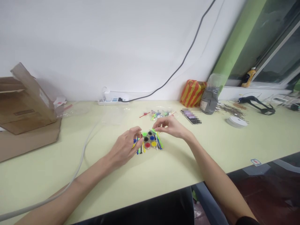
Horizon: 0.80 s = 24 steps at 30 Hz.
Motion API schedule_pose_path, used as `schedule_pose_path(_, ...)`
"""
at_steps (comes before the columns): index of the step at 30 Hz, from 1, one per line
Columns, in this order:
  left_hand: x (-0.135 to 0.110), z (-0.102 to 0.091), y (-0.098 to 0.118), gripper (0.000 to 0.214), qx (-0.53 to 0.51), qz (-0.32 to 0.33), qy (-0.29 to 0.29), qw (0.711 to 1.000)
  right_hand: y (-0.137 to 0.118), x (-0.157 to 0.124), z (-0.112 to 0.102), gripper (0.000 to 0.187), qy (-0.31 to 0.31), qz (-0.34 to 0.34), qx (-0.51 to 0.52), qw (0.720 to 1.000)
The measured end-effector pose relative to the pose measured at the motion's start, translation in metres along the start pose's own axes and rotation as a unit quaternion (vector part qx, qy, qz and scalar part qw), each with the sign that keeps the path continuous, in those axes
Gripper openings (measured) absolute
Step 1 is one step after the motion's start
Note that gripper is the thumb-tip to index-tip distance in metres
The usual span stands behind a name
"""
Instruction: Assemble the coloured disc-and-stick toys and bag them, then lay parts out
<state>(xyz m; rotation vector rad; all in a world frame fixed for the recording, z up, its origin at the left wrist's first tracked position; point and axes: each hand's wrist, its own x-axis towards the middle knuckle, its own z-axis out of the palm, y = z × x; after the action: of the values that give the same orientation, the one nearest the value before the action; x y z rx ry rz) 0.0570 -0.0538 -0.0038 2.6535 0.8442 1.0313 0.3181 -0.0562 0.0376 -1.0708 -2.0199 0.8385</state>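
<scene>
Plastic coloured discs (150,139), left hand (124,148) touching, right hand (170,126) at far edge

Bright, even light, soft shadow under the right hand (172,126), edges bent by wide-angle

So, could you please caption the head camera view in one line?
Left hand and right hand over coloured discs and plastic sticks on a pale table.

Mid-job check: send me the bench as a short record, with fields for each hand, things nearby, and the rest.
Left hand: fingers at the left side of the coloured plastic discs; grip unclear.
Right hand: fingertips above the discs; grip unclear.
Things: coloured plastic sticks around the discs; bagged parts beyond.
Rest: cardboard box, power strip, striped bag, white tape roll.
</scene>
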Motion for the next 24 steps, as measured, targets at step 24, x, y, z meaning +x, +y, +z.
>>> schedule_pose_path(24, 0.003, -0.002, 0.000, 0.027, 0.000, -0.021, -0.044, 0.999, 0.041, -0.003, -0.019, 0.005, -0.082, 0.112, -0.108, 0.984)
